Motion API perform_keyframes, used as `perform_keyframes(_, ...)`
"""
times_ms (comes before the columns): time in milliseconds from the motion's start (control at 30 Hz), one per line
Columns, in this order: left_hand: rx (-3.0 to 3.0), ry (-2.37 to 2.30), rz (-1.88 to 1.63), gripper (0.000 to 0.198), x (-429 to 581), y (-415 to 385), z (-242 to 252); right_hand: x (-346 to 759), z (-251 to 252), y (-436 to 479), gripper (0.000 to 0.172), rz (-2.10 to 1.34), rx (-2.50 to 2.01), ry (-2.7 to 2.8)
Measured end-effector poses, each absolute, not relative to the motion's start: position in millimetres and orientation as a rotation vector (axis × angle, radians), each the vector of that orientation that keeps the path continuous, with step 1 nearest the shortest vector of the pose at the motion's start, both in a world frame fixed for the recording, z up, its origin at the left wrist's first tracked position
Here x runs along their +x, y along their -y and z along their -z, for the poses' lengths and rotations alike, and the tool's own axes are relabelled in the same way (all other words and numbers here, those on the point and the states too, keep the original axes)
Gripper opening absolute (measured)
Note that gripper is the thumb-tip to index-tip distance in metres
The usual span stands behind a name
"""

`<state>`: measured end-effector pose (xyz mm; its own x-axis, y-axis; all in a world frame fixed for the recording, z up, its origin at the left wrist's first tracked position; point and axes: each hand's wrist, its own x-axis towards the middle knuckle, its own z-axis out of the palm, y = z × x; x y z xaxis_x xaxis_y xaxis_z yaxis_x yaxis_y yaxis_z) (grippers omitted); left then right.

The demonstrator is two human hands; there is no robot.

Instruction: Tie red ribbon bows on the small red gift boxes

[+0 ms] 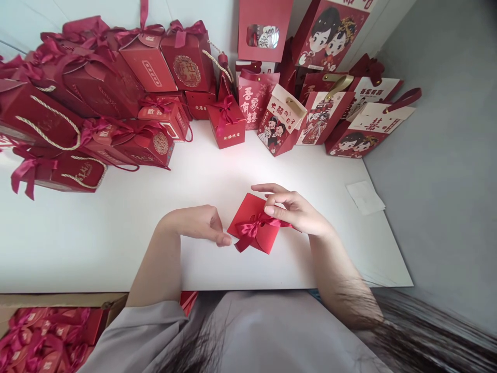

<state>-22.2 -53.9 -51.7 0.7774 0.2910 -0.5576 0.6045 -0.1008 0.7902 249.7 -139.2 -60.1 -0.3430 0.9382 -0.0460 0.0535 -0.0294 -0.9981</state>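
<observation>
A small red gift box [267, 238] lies on the white table in front of me, one corner pointing away. A crimson ribbon bow [254, 224] is tied across its top, one tail hanging toward the lower left. My right hand [297, 211] hovers over the box's right side, thumb and fingers loosely bent and apart, just above the ribbon's right end. Left of the box, my left hand [204, 224] is closed with its fingers curled under. Its thumb tip comes close to the box's left corner and the ribbon tail; whatever the fingers may hold is hidden.
Many red gift boxes [97, 83] with bows and rope handles crowd the table's back left. Printed boxes [281, 124] and handled bags [361, 137] stand at the back right. A white tissue [365, 197] lies near the right edge. A carton [112, 308] of ribboned boxes sits lower left.
</observation>
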Motion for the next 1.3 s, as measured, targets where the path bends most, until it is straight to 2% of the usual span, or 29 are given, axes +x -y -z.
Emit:
perform_keyframes(100, 1.602, -0.703, 0.583, 0.053, -13.5, 58.8, 40.6, 250.1, 61.2, 138.4, 0.031, -1.465, -1.119, 1.465)
perform_keyframes(233, 1.699, -0.791, 0.337, 0.066, -6.5, 59.4, 40.6, 252.1, 65.7, 135.8, 0.033, -1.377, -1.175, 1.389)
perform_keyframes(367, 1.813, -1.018, -0.091, 0.062, -4.8, 57.5, 51.5, 253.5, 69.7, 133.9, 0.032, -1.29, -1.185, 1.316)
perform_keyframes(500, 1.87, -1.021, -0.288, 0.045, 1.5, 59.7, 55.4, 251.6, 69.7, 134.2, 0.027, -1.202, -1.189, 1.33)
perform_keyframes(600, 1.898, -0.983, -0.249, 0.041, 6.6, 62.2, 56.9, 249.9, 68.4, 134.4, 0.029, -1.147, -1.203, 1.344)
perform_keyframes(900, 1.581, -0.812, -0.215, 0.045, 13.3, 62.7, 69.5, 252.1, 66.6, 134.1, 0.036, -1.2, -1.216, 1.338)
perform_keyframes(1067, 1.523, -0.727, -0.209, 0.037, 13.6, 62.1, 69.0, 252.4, 67.2, 133.7, 0.037, -1.209, -1.212, 1.326)
perform_keyframes(1300, 1.602, -0.941, -0.248, 0.04, 11.3, 64.5, 61.2, 250.7, 65.3, 133.7, 0.035, -1.212, -1.224, 1.318)
